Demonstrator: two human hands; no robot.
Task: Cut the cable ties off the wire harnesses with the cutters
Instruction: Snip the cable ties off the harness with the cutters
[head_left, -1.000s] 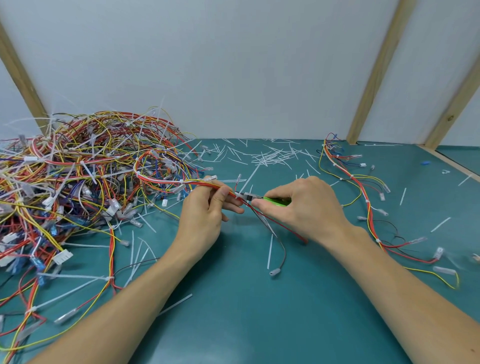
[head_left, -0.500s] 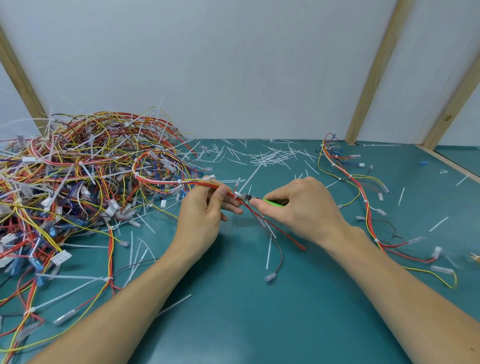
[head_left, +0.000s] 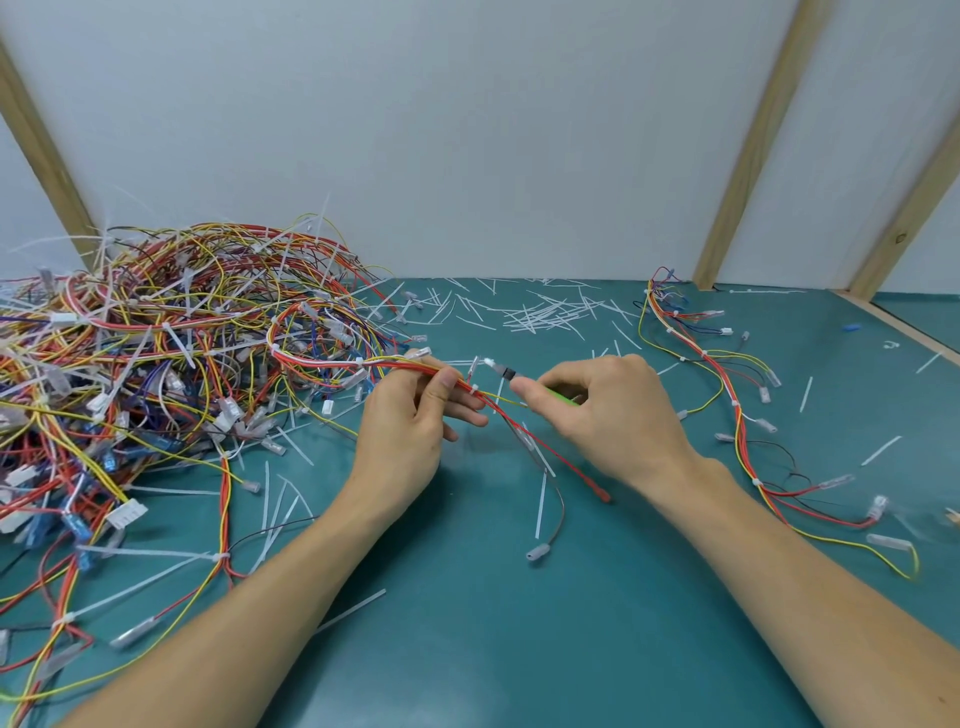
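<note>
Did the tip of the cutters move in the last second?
Yes. The cutters tip rose slightly toward the back wall, off the harness, judged against the left hand.

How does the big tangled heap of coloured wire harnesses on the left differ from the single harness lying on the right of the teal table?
The tangled heap of coloured wire harnesses is piled high and knotted; the single harness on the right lies flat and strung out. White cable ties bristle all over the heap; the single harness shows only a few small white bands. Both hold red and yellow wires and rest on the teal table.
</note>
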